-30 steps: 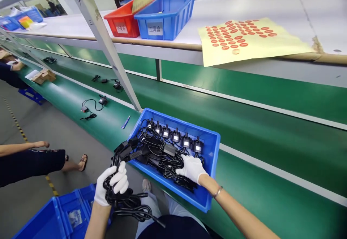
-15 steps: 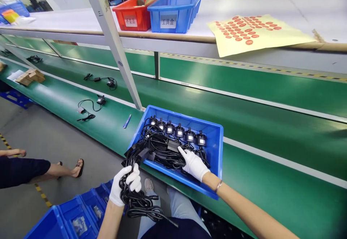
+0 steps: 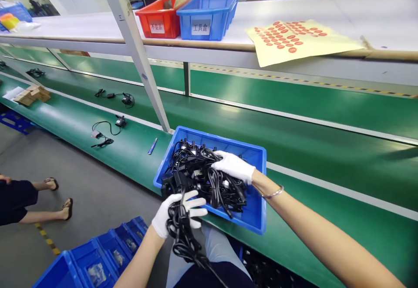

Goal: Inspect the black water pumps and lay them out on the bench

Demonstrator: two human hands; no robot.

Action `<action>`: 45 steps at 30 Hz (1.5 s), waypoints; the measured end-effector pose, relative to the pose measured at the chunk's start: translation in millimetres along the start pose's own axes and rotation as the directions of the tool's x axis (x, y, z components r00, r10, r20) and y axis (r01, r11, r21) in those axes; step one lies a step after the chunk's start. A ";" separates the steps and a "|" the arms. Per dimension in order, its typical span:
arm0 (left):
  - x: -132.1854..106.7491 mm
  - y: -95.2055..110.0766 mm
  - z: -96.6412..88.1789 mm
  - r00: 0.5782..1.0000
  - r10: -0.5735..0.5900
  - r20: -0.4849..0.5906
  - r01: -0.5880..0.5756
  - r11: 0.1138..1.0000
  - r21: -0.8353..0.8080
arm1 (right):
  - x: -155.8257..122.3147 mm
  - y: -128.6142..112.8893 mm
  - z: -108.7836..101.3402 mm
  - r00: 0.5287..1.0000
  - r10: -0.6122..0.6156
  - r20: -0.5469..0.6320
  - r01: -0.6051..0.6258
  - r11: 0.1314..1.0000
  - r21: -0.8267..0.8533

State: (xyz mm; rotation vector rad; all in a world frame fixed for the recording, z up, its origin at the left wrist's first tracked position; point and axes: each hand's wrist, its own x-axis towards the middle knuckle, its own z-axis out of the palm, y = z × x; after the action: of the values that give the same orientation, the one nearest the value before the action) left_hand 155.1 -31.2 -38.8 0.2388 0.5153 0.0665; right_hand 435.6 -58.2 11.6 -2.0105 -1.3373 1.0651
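A blue plastic bin point(image 3: 263, 192) on the green bench holds small black pumps point(image 3: 193, 148) with white labels and tangled black cables. My left hand point(image 3: 178, 214), in a white glove, is at the bin's near left corner. A bundle of coiled black cables point(image 3: 186, 246) lies across its palm and hangs down, while the fingers are spread. Black boxy parts at the bundle's upper end rest by the bin's rim. Inside the bin, my right hand point(image 3: 233, 166), also gloved, grips another looped bundle of black cable point(image 3: 215, 183); its fingertips are partly hidden.
A blue box cutter point(image 3: 152, 146) and a pump with its cable point(image 3: 120, 121) lie left on the bench. Red point(image 3: 160, 18) and blue point(image 3: 209, 16) boxes and a sticker sheet point(image 3: 290, 40) sit on the shelf. Blue bins point(image 3: 94, 253) stand lower left, near another person's legs point(image 3: 48, 209).
My right hand has taken up a cable bundle, lifting it over the pumps. My left hand has moved right with its cables, its fingers spreading. The other person has shifted left.
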 end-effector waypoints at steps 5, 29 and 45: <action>46.6 -11.4 1.4 0.918 0.269 -0.292 -0.234 0.961 0.148 | -53.8 -46.9 69.6 0.997 -0.070 -0.036 0.064 0.985 -0.161; -13.0 25.9 -1.3 0.903 0.414 0.114 -0.395 0.905 -0.156 | 1.2 106.0 50.5 0.928 0.372 0.010 -0.356 0.896 -0.265; -20.8 17.4 -27.1 0.891 0.447 0.083 -0.434 0.891 -0.135 | 50.0 28.7 105.6 0.919 0.394 -0.004 -0.393 0.917 -0.073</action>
State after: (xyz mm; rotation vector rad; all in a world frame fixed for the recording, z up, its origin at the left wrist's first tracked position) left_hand 123.5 -11.3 -47.4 0.2434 0.3347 0.5239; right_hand 374.8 -25.3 -86.8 -2.3977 -1.0068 1.2128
